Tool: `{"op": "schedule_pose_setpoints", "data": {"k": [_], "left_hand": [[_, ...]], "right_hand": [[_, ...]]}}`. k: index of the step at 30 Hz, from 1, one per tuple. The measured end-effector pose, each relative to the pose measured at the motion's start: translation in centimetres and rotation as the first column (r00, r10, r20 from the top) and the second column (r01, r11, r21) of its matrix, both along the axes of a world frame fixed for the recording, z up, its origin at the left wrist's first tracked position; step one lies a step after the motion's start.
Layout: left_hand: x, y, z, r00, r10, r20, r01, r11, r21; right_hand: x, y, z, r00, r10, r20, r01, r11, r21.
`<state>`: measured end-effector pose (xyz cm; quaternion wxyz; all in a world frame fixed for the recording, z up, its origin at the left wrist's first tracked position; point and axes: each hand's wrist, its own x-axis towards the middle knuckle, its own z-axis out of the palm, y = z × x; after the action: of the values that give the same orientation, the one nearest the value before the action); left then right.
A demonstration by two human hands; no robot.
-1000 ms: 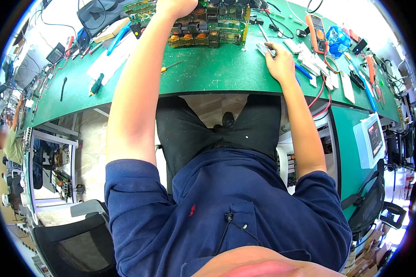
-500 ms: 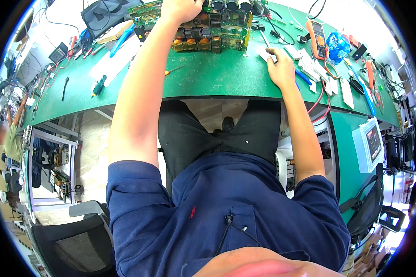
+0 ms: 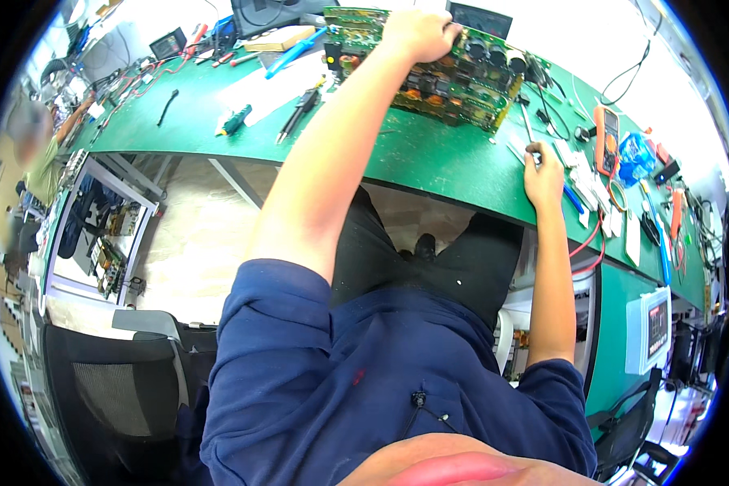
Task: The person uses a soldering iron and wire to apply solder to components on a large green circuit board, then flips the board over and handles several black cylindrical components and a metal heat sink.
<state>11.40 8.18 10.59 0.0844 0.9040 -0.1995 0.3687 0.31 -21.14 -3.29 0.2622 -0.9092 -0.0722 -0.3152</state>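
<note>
A large green circuit board (image 3: 488,115), crowded with coils, black blocks and round capacitors, stands at the far side of the bench. Over its upper edge my left hand (image 3: 421,35) is closed, fingers curled round the rim; the forearm hides part of the board. To the right of the board, my right hand (image 3: 545,174) rests low over the bench with thumb and fingers drawn together. What lies between them is too small to make out. A thin pale rod with a dark end (image 3: 527,121) lies just beyond these fingertips. White pieces (image 3: 583,180) are beside the hand.
The green bench (image 3: 454,162) also bears an orange multimeter (image 3: 607,139), a blue plastic bag (image 3: 637,158), black tweezers (image 3: 298,116), a green-handled tool (image 3: 233,121) and cables. A clear-sided case (image 3: 648,330) stands at right. Another person (image 3: 44,162) is at far left.
The whole view has shifted and tilted, so the bench and board appear farther right and slanted. My right hand's fingers have drawn in from a more spread pose. My left hand stays on the board.
</note>
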Motion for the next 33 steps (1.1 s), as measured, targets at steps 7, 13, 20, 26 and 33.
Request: {"op": "schedule_pose_setpoints", "data": {"k": [7, 13, 20, 26, 33], "left_hand": [[0.1, 0.1, -0.2, 0.997, -0.021, 0.069, 0.022, 1.000, -0.019], [0.3, 0.1, -0.4, 0.996, -0.024, 0.084, 0.025, 1.000, -0.013], [0.4, 0.2, -0.6, 0.995, -0.014, 0.094, 0.014, 1.000, -0.004], [0.2, -0.2, -0.4, 0.998, -0.015, 0.066, 0.016, 1.000, -0.007], [0.5, -0.1, -0.9, 0.996, 0.006, 0.093, -0.004, 1.000, -0.028]], "right_hand": [[0.3, 0.0, 0.1, 0.999, -0.039, -0.010, 0.039, 0.999, -0.008], [-0.2, 0.5, 0.6, 0.995, -0.080, -0.063, 0.083, 0.995, 0.048], [-0.1, 0.1, 0.5, 0.994, 0.019, 0.112, -0.026, 0.998, 0.064], [-0.1, -0.1, 0.5, 0.988, 0.024, 0.150, -0.039, 0.994, 0.099], [0.1, 0.2, 0.3, 0.995, -0.046, 0.093, 0.031, 0.987, 0.155]]}}
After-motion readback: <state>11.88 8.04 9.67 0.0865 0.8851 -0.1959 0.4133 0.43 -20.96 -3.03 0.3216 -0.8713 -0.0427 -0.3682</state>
